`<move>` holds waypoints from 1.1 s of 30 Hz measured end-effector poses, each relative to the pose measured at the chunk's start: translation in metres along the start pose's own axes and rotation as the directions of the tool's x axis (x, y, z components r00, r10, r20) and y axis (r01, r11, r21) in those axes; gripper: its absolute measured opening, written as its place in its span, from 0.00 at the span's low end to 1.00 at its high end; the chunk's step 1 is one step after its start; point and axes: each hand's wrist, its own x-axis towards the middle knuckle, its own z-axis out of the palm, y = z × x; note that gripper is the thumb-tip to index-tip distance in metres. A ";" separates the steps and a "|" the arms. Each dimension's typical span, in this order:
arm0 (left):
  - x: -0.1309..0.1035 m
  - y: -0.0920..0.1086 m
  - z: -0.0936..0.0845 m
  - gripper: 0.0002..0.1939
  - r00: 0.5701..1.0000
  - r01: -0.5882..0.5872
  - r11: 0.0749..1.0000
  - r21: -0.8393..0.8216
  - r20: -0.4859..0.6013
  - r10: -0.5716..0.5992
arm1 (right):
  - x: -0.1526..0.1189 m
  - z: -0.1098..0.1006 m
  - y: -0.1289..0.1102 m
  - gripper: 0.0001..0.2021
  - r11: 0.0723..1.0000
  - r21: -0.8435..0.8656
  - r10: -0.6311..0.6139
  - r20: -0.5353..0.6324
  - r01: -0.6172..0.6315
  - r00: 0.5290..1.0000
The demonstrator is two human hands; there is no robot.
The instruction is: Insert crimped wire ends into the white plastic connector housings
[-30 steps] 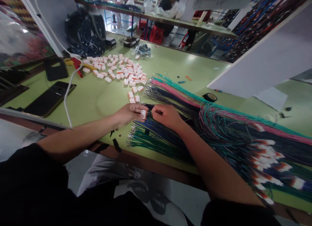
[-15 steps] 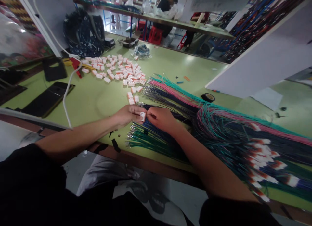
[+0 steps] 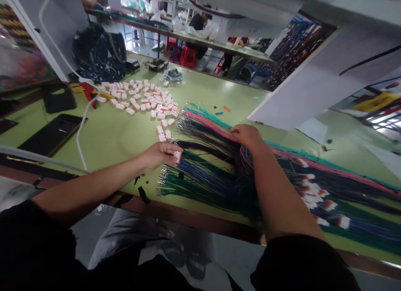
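Note:
My left hand [image 3: 161,154] pinches a small white-and-orange connector housing [image 3: 177,156] between thumb and fingers, just above the wire ends. Over the pink wires [image 3: 216,128] and teal wires [image 3: 202,111] is my right hand [image 3: 247,137], fingertips pressed together on strands there; the exact strand is too small to tell. Between my hands run bundles of dark wires [image 3: 206,145], blue wires [image 3: 196,170] and green wires [image 3: 184,187], their bare metal terminals pointing left. Several loose connector housings [image 3: 153,99] lie spread beyond my left hand.
Wires with housings fitted [image 3: 313,192] lie at the right, beside my right forearm. A white cable [image 3: 82,144] crosses the left side near a dark phone-like slab [image 3: 53,134] and red-handled tool [image 3: 88,93]. A white panel [image 3: 300,82] stands at the right; a dark bag [image 3: 97,52] sits behind.
My right hand has left the housing and moved right and away to the pink and teal wires. My left hand still holds the housing. The camera view has shifted slightly.

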 end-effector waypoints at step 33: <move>0.004 -0.001 -0.003 0.15 0.997 0.029 0.999 -0.017 0.068 -0.027 | -0.010 0.020 0.018 0.09 0.543 0.838 0.541 -0.301 -0.053 0.786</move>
